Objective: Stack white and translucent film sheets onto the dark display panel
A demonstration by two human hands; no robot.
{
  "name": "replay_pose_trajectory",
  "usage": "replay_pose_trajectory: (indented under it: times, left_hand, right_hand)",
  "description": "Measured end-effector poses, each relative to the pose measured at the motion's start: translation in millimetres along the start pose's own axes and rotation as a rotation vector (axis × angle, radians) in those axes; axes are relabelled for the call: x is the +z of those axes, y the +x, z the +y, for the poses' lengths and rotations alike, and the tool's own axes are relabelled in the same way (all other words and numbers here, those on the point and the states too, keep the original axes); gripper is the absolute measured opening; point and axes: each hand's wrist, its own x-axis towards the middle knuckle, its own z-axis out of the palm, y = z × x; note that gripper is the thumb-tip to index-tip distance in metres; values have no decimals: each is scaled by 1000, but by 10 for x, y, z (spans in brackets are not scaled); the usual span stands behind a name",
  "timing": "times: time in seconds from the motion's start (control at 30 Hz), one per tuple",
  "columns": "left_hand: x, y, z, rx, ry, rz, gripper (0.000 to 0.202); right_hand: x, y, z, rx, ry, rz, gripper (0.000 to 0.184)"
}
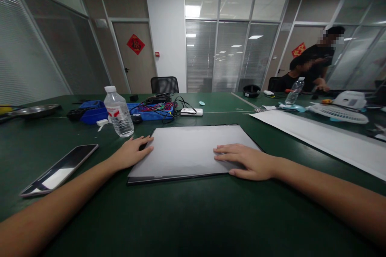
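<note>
Right of frame centre, rested the loosely spread right hand (251, 163) on the paper (183, 148); left of centre, touched the paper's edge with the wide-open left hand (129, 153)

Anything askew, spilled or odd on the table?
Only the tangled cables, bunched and trailing over the rim of the blue bin. The near bottle appears to lean, likely lens distortion. No spill or damage visible on the central white sheet.
</note>
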Motion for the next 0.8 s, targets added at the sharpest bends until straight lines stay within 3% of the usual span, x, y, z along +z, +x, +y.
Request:
replay_pose_trajectory:
  times: [0.17, 0.3, 0.37, 0.5, 0.57, 0.8]
  left_hand:
    - [-5, -4, 51, 18, 10, 18, 81]
    - [-36, -41, 149, 23, 68, 19, 79]
    - [-59, -68, 200, -5, 93, 30, 77]
    - [-102, -117, 291, -89, 127, 33, 76]
    - [-114, -131, 305, -82, 130, 22, 77]
    - [-118, -133, 161, -23, -18, 18, 77]
  right_hand:
    - [-87, -75, 127, -15, -15, -34, 64]
    - [-133, -171, 330, 32, -49, 16, 58]
    - [-131, -202, 455, 153, -133, 93, 58]
    - [-129, -256, 675, 749, -384, 155, 66]
    - [-143, -283, 737, 937, -423, 137, 66]
    - [-129, -245, 685, 978, -491, 105, 63]
